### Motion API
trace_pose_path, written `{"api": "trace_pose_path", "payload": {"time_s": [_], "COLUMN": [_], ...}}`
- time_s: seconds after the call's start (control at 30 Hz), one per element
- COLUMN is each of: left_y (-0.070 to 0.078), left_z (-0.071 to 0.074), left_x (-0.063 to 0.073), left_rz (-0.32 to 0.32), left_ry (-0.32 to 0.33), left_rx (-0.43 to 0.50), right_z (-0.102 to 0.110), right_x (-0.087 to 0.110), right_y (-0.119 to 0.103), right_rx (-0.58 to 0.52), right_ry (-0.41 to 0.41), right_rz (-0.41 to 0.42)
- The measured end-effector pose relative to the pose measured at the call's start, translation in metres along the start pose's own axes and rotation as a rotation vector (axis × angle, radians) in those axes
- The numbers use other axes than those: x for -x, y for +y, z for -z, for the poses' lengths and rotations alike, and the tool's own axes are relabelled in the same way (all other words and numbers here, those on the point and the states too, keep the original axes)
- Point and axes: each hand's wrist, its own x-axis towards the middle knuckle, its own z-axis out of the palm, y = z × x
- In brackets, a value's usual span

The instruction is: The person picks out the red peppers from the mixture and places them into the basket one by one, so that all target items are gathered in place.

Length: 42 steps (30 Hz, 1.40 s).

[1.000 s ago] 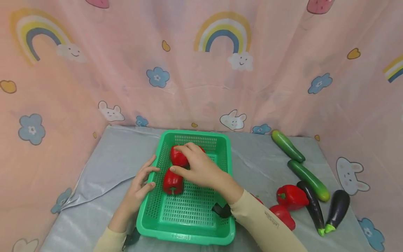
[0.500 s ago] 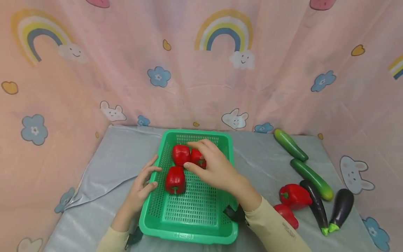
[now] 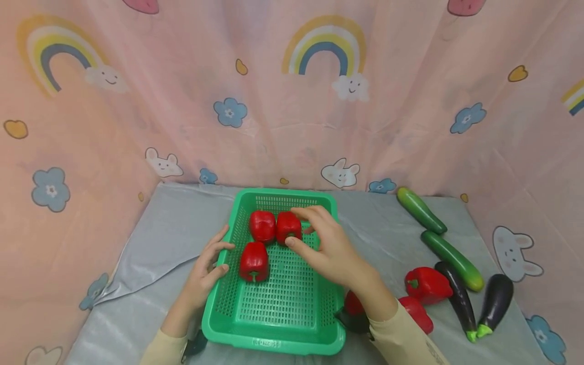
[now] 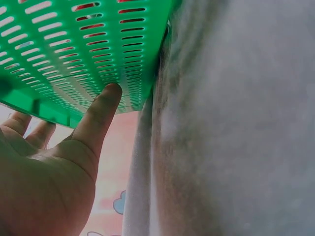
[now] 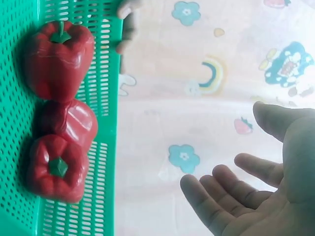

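A green perforated plastic basket [image 3: 274, 344] holds three red bell peppers. One bell pepper [image 3: 254, 261] lies nearer the front, stem facing me; behind it sit a left bell pepper [image 3: 262, 226] and a right bell pepper [image 3: 286, 225], side by side. My right hand [image 3: 335, 251] hovers over the basket's right side, fingers spread and nothing in them; its thumb tip overlaps the right pepper in the head view. My left hand [image 3: 203, 271] rests along the basket's left rim. In the left wrist view its thumb [image 4: 101, 115] lies against the slotted outer wall.
Right of the basket lie two bell peppers [image 3: 428, 285] together, and another red bell pepper [image 3: 353, 304] partly hidden by my right forearm. Farther right are two dark eggplants [image 3: 491, 302] and two green zucchinis [image 3: 420, 209]. A pink patterned curtain [image 3: 283, 126] backs the grey cloth-covered table [image 3: 182, 213].
My right hand has moved rightward off the peppers, uncovering the back two. The pepper beside the basket shows more now. My left hand has stayed at the rim.
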Motion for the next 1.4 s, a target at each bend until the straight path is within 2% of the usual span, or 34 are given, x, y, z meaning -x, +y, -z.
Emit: {"api": "trace_pose_path", "payload": {"time_s": [0.17, 0.37, 0.63, 0.9, 1.1, 1.4], "left_y": [-0.001, -0.002, -0.002, -0.001, -0.001, 0.0], "left_z": [0.0, 0.0, -0.001, 0.001, 0.001, 0.0], "left_x": [0.0, 0.0, 0.0, -0.001, -0.001, 0.0], "left_rz": [-0.002, -0.007, -0.029, -0.018, -0.022, -0.019], "left_ry": [0.001, 0.002, 0.007, 0.003, -0.001, 0.0], "left_rx": [0.0, 0.005, 0.01, 0.014, 0.013, 0.01], "right_z": [0.007, 0.015, 0.028, 0.044, 0.058, 0.078], "right_x": [0.009, 0.02, 0.036, 0.055, 0.068, 0.089], "right_y": [-0.003, -0.004, -0.004, -0.003, 0.001, 0.007], "right_rx": [-0.024, -0.055, -0.026, 0.042, 0.057, 0.169], "right_ry": [0.027, 0.036, 0.063, 0.076, 0.141, 0.257], "right_rz": [-0.004, -0.061, -0.129, -0.22, -0.308, -0.381]}}
